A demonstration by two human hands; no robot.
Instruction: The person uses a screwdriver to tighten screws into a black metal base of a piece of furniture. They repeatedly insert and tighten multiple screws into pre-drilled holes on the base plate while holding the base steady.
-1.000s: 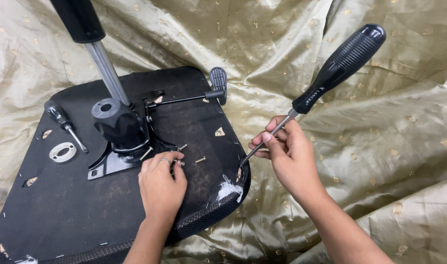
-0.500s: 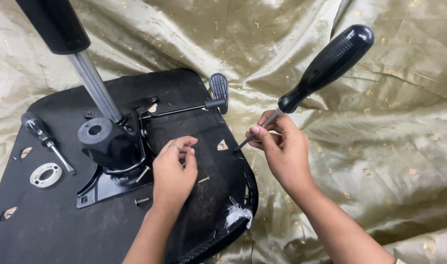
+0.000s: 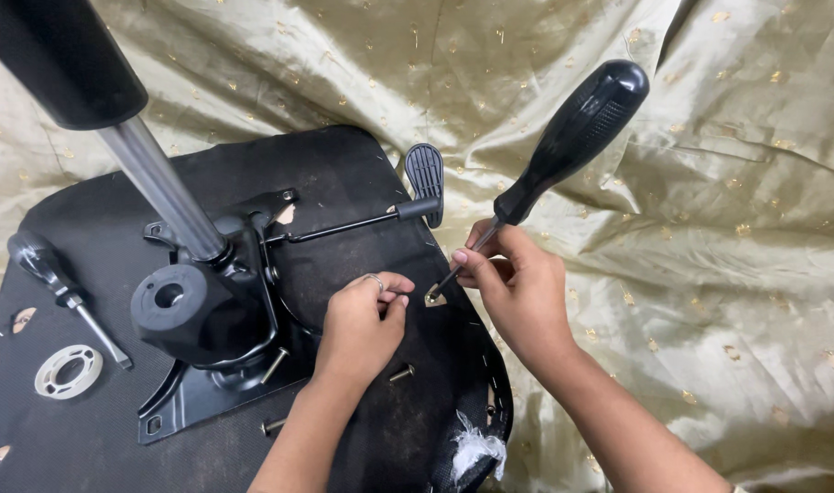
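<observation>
Right hand (image 3: 525,290) fingers closed round shaft of black-handled screwdriver (image 3: 570,146), tip at hole near right edge of upturned chair seat (image 3: 362,183). Left hand (image 3: 360,327) just beside tip, fingers pinched on small washer (image 3: 372,279). Loose bolt (image 3: 401,372) on seat below left hand.

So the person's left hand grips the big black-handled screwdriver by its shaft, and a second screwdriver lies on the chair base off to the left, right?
Not quite: the head view shows the right hand, not the left hand, gripping the big screwdriver by its shaft. The second screwdriver does lie on the chair base at the left.
</observation>
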